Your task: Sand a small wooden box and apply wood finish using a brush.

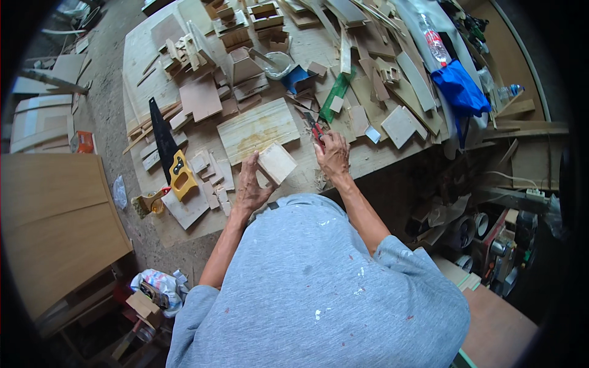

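Note:
My left hand (250,184) holds a small square wooden block (277,163) by its left side, just above the near edge of the workbench (368,161). My right hand (333,154) is closed around a red-handled tool (316,130) whose tip points up and away. A larger pale plywood panel (257,129) lies flat just beyond the block. Wood shavings lie on the bench by my right hand.
A handsaw with a yellow handle (174,161) lies to the left among several offcuts. Small wooden boxes (265,15) stand at the back. A green strip (337,92), a blue cloth (459,91), a plastic bottle (433,40) and a brown cabinet (55,227) are around.

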A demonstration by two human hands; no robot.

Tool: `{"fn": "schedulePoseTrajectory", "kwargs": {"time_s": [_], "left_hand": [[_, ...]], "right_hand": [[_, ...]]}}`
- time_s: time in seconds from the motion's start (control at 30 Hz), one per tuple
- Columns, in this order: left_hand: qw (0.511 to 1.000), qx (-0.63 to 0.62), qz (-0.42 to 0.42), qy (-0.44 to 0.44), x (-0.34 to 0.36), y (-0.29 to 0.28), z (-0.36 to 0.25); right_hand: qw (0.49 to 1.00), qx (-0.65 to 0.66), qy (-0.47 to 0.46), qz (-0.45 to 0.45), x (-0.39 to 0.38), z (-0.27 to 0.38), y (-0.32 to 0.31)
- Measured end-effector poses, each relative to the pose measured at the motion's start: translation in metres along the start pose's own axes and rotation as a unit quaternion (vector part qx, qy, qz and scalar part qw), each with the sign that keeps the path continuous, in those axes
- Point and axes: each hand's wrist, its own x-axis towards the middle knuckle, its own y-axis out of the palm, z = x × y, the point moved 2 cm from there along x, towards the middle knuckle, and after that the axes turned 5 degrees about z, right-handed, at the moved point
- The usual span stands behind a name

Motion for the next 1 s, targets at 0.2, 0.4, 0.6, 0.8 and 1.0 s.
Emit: {"fn": "schedulePoseTrajectory", "kwargs": {"time_s": [0.2,0.4,0.6,0.8,1.0], "left_hand": [[0.996,-0.080,-0.019,-0.036,-0.007,0.004,-0.004],[0.993,-0.059,0.020,-0.103,-0.005,0.000,-0.015],[0.989,-0.094,0.002,-0.114,-0.014,0.007,-0.013],[0.988,-0.087,-0.016,-0.124,-0.010,0.010,-0.025],[0.979,-0.184,-0.004,-0.084,0.005,0.019,-0.013]], "right_hand": [[0.994,0.065,-0.079,-0.037,0.109,-0.013,0.010],[0.976,-0.054,-0.192,-0.091,0.212,-0.044,0.035],[0.961,-0.093,-0.223,0.137,0.218,-0.026,0.006],[0.910,0.328,-0.236,0.089,0.121,0.011,-0.062],[0.874,0.372,-0.285,0.128,0.008,0.085,-0.018]]}}
